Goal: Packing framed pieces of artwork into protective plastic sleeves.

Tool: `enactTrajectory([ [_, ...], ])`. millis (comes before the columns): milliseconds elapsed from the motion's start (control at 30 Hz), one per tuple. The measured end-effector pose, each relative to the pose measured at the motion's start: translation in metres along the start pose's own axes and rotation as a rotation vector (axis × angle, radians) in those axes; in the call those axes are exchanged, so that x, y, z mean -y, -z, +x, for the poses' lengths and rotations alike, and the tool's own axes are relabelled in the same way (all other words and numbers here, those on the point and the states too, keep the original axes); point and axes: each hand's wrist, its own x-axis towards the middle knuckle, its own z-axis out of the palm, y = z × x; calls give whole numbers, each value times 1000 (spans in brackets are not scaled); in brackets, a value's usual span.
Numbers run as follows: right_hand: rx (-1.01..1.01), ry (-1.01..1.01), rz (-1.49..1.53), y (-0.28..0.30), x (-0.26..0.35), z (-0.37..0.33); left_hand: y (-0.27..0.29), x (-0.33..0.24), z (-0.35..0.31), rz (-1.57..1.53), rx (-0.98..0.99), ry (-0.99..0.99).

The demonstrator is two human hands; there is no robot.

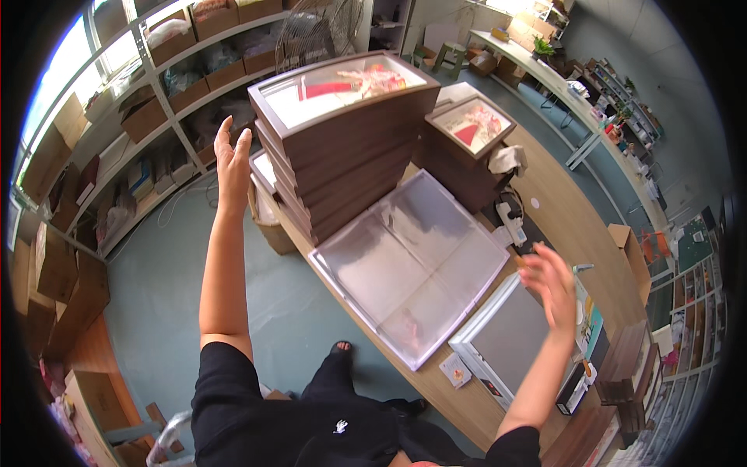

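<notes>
My left hand is raised at the left side of a tall stack of dark brown picture frames, its fingers up and thumb apart. It holds nothing. The top frame shows a red and pale picture under a clear front. My right hand is in the air above a grey panel with a pale edge. Its fingers are spread and slightly blurred, with nothing seen in them. Between my hands a shiny, translucent rectangular panel with a whitish rim lies on the wooden table.
A shorter stack topped by a small frame stands farther back, near a white power strip. A small card lies by the table's near edge. More brown frames are at right. Shelves with cardboard boxes line the left.
</notes>
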Motion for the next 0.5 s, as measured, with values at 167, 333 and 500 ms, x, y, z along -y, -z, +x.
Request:
enactTrajectory([
  [167,-24,-197,175,-123,-33,245,-18,81,99,-257,171,345],
  [333,-168,-336,-141,-172,-36,353,-41,84,113,-419,219,506],
  [500,-161,-376,-169,-167,-49,390,-58,78,107,-518,107,459],
])
